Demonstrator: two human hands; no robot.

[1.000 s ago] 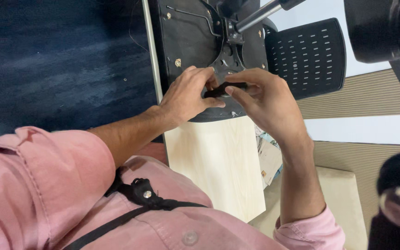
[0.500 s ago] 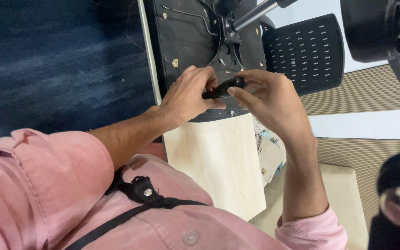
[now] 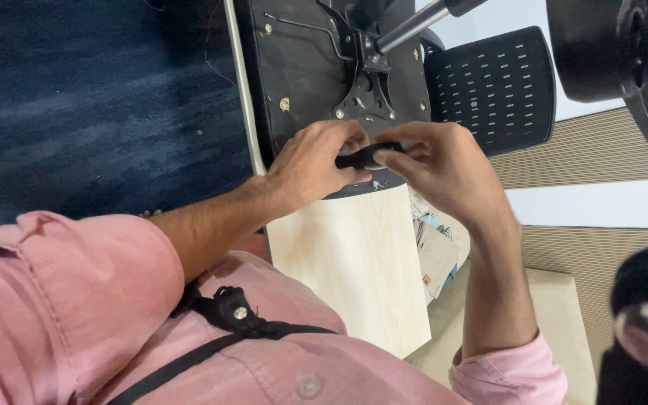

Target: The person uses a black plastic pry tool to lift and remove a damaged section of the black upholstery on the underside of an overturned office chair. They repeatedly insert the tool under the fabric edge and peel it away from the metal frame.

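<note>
Knob [image 3: 365,156], small and black, sits pinched between my left hand [image 3: 313,166] and right hand [image 3: 444,169], both curled tight on it, just below the upturned chair seat [image 3: 301,67], above the pale wooden board [image 3: 354,262], carpet [image 3: 91,105] open leftward.

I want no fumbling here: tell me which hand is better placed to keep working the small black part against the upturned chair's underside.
Probably the right hand: its fingers pinch the small black part, while the left hand steadies it.
</note>
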